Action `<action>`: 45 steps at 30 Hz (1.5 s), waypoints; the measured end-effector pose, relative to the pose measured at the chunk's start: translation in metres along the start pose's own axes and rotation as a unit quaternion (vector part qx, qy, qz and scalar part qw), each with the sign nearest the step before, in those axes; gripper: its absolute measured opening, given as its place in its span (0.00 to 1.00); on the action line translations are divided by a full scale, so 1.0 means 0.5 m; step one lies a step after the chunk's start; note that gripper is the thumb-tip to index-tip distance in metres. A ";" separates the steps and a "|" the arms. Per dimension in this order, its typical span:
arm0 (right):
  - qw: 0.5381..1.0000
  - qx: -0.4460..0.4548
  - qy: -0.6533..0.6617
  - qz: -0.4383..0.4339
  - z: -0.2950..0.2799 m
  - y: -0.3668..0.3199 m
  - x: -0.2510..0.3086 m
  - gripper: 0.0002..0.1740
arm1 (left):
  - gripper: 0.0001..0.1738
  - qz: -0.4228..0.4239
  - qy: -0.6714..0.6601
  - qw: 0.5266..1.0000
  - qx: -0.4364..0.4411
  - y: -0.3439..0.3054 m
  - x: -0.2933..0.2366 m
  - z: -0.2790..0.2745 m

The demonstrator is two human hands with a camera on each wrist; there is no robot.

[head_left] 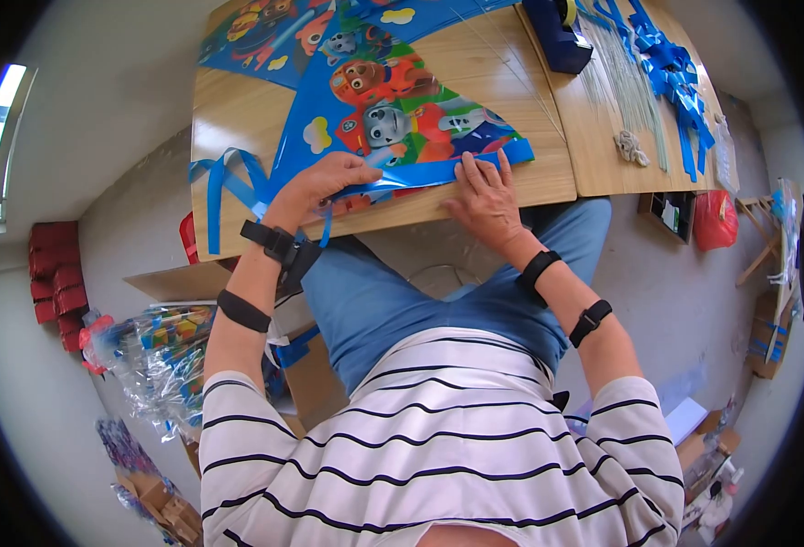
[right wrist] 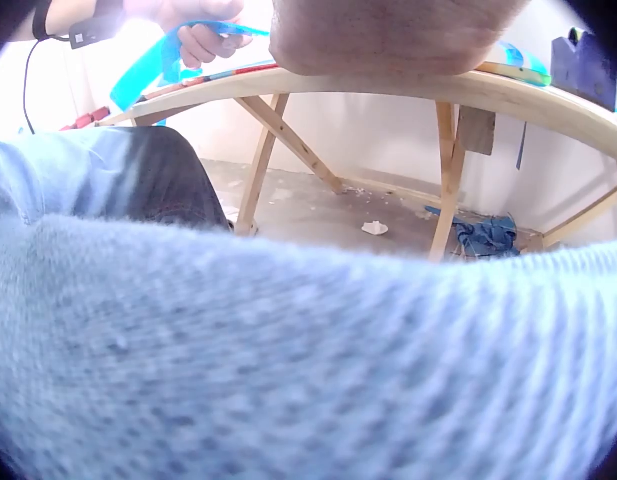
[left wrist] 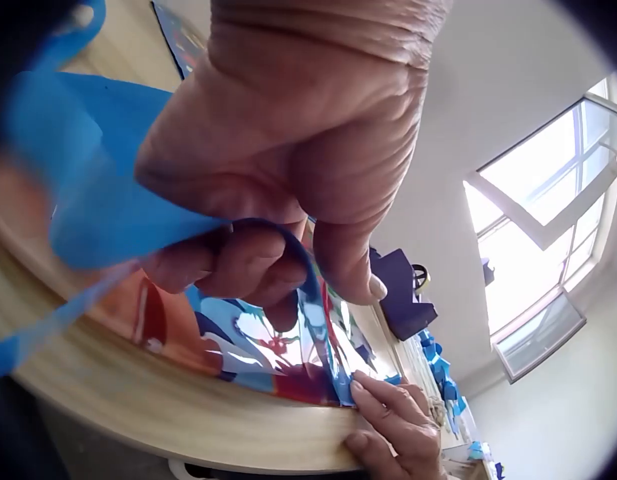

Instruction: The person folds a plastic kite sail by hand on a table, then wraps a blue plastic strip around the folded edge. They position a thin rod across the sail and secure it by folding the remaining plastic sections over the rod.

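A triangular plastic sheet printed with cartoon dogs (head_left: 388, 123) lies on the wooden table, its lower edge toward the person. Along that edge runs a shiny blue plastic strip (head_left: 425, 171). At the strip's left part, my left hand (head_left: 320, 185) pinches it between thumb and curled fingers; the left wrist view shows the blue strip (left wrist: 138, 225) passing through this grip. My right hand (head_left: 491, 202) rests near the other end, fingers extended and fingertips pressing on the strip. Loose blue ribbon (head_left: 215, 205) trails over the table's left edge.
Another printed sheet (head_left: 247, 46) lies at the back left. To the right are a dark blue tape dispenser (head_left: 559, 41), thin rods (head_left: 637, 96), a heap of blue ribbon (head_left: 677, 77) and knotted white string (head_left: 631, 148). The person's legs (head_left: 393, 283) are at the front edge.
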State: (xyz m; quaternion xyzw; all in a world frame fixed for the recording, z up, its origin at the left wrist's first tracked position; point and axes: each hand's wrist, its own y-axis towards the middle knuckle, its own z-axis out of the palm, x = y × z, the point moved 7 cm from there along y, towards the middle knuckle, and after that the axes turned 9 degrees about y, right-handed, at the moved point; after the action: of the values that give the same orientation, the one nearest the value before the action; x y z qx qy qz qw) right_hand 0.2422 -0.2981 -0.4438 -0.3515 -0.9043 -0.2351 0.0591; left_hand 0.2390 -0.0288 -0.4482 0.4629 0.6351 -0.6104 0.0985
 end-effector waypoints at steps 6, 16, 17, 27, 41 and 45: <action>1.000 0.003 0.000 -0.003 0.000 0.000 0.000 0.40 | 0.13 0.048 0.033 0.998 -0.024 -0.002 0.014 -0.026; 1.000 0.008 -0.004 0.000 -0.007 0.005 0.002 0.39 | 0.15 0.034 0.040 0.996 -0.078 -0.002 0.029 0.004; 1.000 0.008 -0.002 0.001 -0.007 0.005 0.002 0.39 | 0.16 0.044 0.059 0.994 -0.076 0.002 0.029 0.004; 1.000 0.001 0.000 -0.005 -0.008 0.005 0.001 0.39 | 0.21 0.077 0.204 0.967 -0.133 0.017 0.030 0.007; 1.000 0.001 0.010 -0.007 -0.006 0.003 0.003 0.34 | 0.22 0.073 0.258 0.953 -0.142 0.026 0.032 0.007; 1.000 0.005 0.000 -0.012 -0.005 0.002 0.005 0.33 | 0.21 0.068 0.288 0.942 -0.157 0.022 0.029 0.008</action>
State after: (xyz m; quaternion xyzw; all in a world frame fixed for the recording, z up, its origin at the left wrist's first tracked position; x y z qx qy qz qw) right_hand 0.2410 -0.2973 -0.4406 -0.3408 -0.9095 -0.2309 0.0580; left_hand 0.2372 -0.0274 -0.4666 0.6394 0.6913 -0.3358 0.0238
